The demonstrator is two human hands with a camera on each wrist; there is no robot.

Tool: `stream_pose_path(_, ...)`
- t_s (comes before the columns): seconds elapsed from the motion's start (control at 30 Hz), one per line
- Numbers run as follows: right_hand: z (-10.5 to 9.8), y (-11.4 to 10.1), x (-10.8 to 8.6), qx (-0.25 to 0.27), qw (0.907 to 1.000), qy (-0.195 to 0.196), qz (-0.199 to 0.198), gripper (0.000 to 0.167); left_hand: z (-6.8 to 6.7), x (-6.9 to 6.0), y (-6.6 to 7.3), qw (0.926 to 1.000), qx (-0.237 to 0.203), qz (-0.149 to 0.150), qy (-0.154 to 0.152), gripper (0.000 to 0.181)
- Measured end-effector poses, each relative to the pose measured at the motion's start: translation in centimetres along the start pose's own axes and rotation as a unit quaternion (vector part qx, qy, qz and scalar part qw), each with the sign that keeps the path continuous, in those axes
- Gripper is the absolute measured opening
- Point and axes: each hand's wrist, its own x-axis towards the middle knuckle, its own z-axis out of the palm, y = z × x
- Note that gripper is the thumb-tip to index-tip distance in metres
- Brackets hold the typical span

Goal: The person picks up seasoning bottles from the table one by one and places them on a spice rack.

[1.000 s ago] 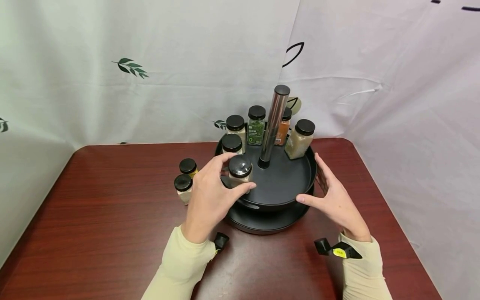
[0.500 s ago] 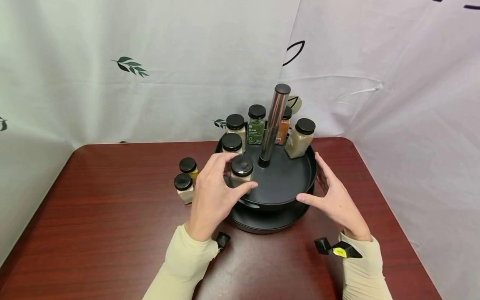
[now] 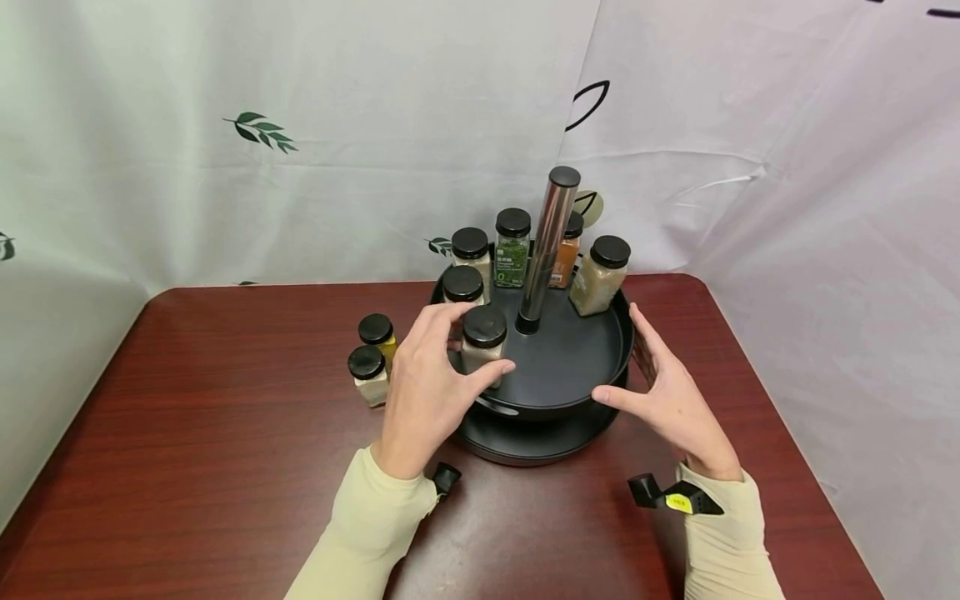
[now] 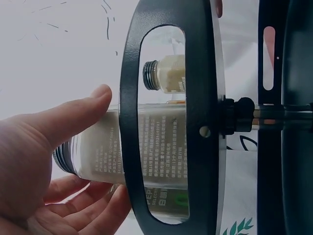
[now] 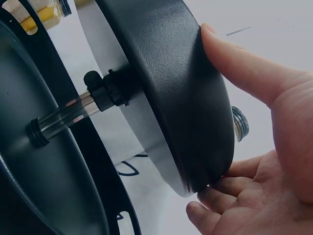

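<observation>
My left hand (image 3: 431, 379) holds a square spice jar (image 3: 482, 358) of pale powder with a black lid, thumb in front and fingers behind. The jar stands upright on the left front of the upper black tray (image 3: 562, 367). In the left wrist view the thumb lies along one side of the printed jar (image 4: 161, 142), the fingers along the other, partly hidden by the tray's slotted wall. On the right, my right hand (image 3: 678, 400) touches the outer wall of the upper tray with spread thumb and fingers; the right wrist view shows them against the tray wall (image 5: 181, 88).
Around the upper tray stand a green-herb jar (image 3: 512, 254), an orange jar (image 3: 564, 262), a beige jar (image 3: 600, 279) and two pale jars at left. A metal post (image 3: 547, 250) rises centrally. The lower tray (image 3: 525, 450) sits beneath. Two jars (image 3: 370, 379) stand on the table, left.
The held jar has shifted slightly right with my left hand, and its lid has levelled as the jar came upright on the tray. My right hand has stayed in place.
</observation>
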Motion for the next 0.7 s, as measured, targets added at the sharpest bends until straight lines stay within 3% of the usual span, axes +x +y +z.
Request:
stream_pose_path(0.23, 0.0, -0.1, 0.0, -0.004, 1.0000, 0.000, -0.003, 0.107, -0.5, -0.1, -0.4, 0.9997, -0.022, -0.009, -0.010, 0.071)
stream_pose_path(0.43, -0.1, 0.1, -0.1, -0.030, 0.9995, 0.003, -0.001, 0.107, -1.7, -0.3, -0.9, 0.9994, -0.033, 0.010, 0.009, 0.072)
stream_pose_path(0.7, -0.3, 0.2, -0.2, -0.043, 0.9990, 0.000, -0.007, 0.101, -4.1, -0.6, -2.4, 0.9991, 0.012, -0.012, 0.038, 0.073)
